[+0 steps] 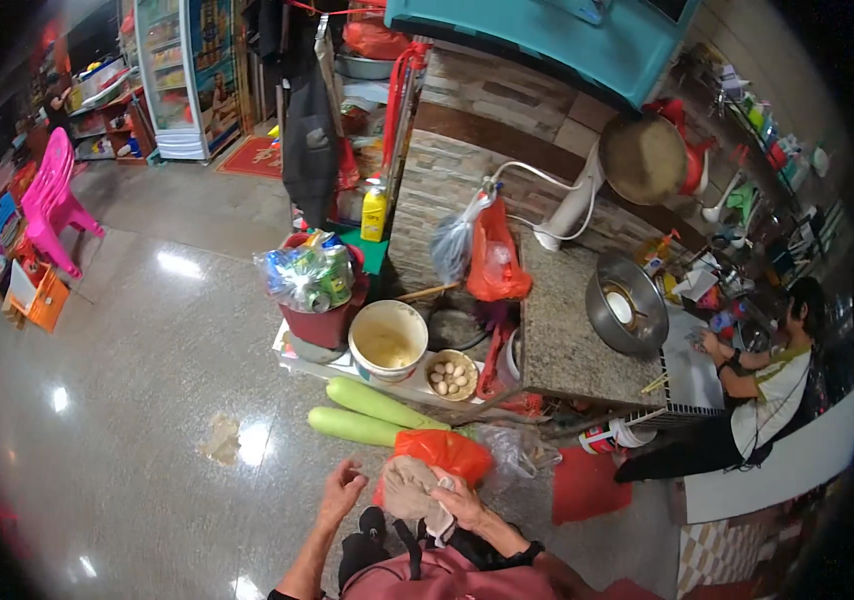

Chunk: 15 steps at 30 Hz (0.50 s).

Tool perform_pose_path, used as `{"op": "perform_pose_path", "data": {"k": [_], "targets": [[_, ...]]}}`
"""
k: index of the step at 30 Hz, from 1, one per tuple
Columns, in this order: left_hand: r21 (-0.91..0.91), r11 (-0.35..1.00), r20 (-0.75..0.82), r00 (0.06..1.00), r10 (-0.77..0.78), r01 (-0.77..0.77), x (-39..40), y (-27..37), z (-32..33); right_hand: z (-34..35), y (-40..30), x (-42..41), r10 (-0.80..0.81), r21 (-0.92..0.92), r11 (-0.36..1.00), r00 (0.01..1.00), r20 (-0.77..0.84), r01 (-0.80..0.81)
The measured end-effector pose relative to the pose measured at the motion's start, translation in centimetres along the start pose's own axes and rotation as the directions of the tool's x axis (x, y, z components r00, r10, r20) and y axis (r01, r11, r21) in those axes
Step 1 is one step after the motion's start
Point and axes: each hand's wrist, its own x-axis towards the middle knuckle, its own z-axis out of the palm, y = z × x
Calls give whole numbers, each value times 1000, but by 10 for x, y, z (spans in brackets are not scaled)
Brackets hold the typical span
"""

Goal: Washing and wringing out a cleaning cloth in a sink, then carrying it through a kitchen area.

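Observation:
A beige cloth (410, 486) is bunched in my right hand (463, 504), held in front of my body. My left hand (343, 489) is raised to the left of the cloth, fingers apart and slightly curled, with nothing in it. Just beyond the cloth a red plastic bag (446, 454) lies on the floor, partly covered by it. Two long pale-green gourds (352, 426) lie past the bag, their right ends hidden by plastic. A crumpled clear plastic bag (513, 454) rests to the right.
Beyond the gourds stand a white bucket (388, 367), a basket of eggs (452, 376) and a red bin (314, 326) topped with bagged cans. A granite counter (577, 352) carries a metal basin (626, 304). A person (764, 382) works at the right. Pink plastic chairs (56, 199) stand far left.

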Motion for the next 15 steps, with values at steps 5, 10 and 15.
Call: {"op": "perform_pose_path", "data": {"k": [5,10,15], "targets": [[557,826,106,994,31,-85,-14,-117,-28,5,-5,-27,-8,249,968,1000,6,6],[600,776,123,936,-331,196,-79,-211,-44,-7,5,-45,-52,164,985,998,-25,55],[285,951,438,899,-16,-122,-168,-324,-74,-26,28,-72,-56,139,989,998,41,50]]}}
